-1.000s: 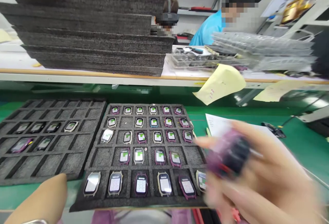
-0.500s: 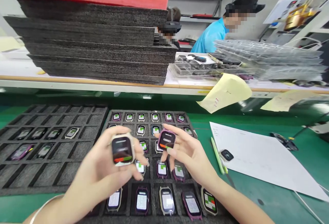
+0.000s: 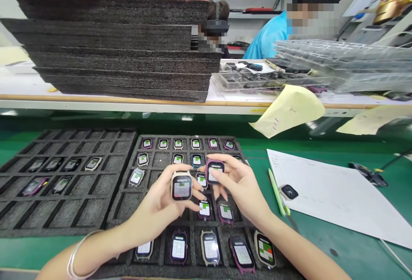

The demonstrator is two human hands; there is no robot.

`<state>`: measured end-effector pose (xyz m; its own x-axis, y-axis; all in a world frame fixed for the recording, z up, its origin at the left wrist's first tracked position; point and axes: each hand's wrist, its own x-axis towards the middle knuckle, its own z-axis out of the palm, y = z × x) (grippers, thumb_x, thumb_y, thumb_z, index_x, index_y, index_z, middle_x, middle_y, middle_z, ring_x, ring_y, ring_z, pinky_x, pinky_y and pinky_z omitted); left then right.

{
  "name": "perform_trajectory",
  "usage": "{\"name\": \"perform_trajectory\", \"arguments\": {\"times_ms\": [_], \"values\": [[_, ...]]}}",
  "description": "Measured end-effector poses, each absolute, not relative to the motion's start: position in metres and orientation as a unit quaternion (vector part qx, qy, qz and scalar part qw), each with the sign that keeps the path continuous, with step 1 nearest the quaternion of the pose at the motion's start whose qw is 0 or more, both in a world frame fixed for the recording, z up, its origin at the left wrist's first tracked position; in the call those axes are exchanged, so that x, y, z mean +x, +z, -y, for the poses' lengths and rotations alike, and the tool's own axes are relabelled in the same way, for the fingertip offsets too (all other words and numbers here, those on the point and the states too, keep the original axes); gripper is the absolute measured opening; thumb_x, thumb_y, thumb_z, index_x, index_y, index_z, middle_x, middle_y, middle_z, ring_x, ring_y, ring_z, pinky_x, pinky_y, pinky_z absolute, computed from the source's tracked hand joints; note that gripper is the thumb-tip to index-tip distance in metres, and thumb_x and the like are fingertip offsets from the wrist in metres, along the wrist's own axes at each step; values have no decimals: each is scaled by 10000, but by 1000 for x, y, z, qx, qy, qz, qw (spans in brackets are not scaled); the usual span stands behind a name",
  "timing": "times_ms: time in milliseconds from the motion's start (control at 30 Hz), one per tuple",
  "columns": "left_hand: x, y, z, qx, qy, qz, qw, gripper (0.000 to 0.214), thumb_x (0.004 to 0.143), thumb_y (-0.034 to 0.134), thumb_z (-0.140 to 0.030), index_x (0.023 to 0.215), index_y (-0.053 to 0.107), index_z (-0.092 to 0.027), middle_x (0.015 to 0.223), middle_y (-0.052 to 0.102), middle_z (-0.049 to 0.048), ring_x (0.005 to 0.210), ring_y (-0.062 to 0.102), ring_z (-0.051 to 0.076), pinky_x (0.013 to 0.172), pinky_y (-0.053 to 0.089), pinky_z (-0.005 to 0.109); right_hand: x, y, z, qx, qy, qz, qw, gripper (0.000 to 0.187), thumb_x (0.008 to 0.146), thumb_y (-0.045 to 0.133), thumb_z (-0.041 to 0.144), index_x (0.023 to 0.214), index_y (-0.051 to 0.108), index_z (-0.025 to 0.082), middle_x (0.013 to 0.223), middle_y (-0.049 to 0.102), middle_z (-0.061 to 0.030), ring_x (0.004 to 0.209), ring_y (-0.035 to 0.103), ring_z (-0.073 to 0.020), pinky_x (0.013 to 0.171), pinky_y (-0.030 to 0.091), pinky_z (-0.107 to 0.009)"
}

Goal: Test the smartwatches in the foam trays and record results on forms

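Note:
My left hand [image 3: 157, 207] is closed around a cream-cased smartwatch body [image 3: 182, 185] with a lit screen, held above the middle foam tray [image 3: 128, 194]. My right hand [image 3: 240, 185] pinches a purple-cased smartwatch body [image 3: 214, 171] just to the right of it. Both screens face me. Under my hands the tray holds several watch bodies with lit screens, each in its own pocket. A silver bracelet [image 3: 75, 256] sits on my left wrist.
A second foam tray [image 3: 80, 203] at left holds several watches. A tall stack of foam trays [image 3: 112, 44] stands on the shelf behind. At right lie a white sheet [image 3: 328, 194], a green pen [image 3: 277, 192], a small dark watch part [image 3: 289, 192]. Two people work beyond.
Both hands have shifted slightly right and down over the tray. The cream watch's screen changed from red and green bars to a grid. A second ago the right hand was a blur up close.

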<state>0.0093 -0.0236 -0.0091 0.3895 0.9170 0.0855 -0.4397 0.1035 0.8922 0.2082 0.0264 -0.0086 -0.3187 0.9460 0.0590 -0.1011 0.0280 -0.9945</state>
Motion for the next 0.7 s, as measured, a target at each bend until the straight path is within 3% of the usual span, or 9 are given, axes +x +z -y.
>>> {"name": "perform_trajectory", "arguments": {"times_ms": [167,333,600,700], "values": [[10,-6,20,457,485,-288,688,301,927,517,-173,1218,476,-236,1029,625,74,964,634,199,824,572,381,210,-6,-25,-364,595,564,442,291,892,625,268,1174,601,197,954,700,-84,494,626,-121,367,413,-186],[8,-7,15,455,492,-296,681,254,950,484,-198,1203,478,-224,974,625,59,904,654,181,760,591,344,214,-2,-22,-311,634,570,419,451,861,645,181,1298,538,221,965,694,-86,657,675,-175,458,503,-221],[3,-10,13,465,508,-248,681,464,835,616,-102,1249,459,-241,1069,614,75,974,641,219,809,572,368,211,1,-21,-343,611,591,400,508,854,679,182,1330,505,213,764,701,-41,585,647,-153,532,549,-261],[5,-8,14,463,507,-283,670,485,824,647,-97,1242,454,-247,1034,618,58,934,646,190,796,575,334,211,-1,-22,-331,629,570,412,508,845,669,178,1328,516,218,880,708,-75,680,680,-195,521,553,-274]]}}
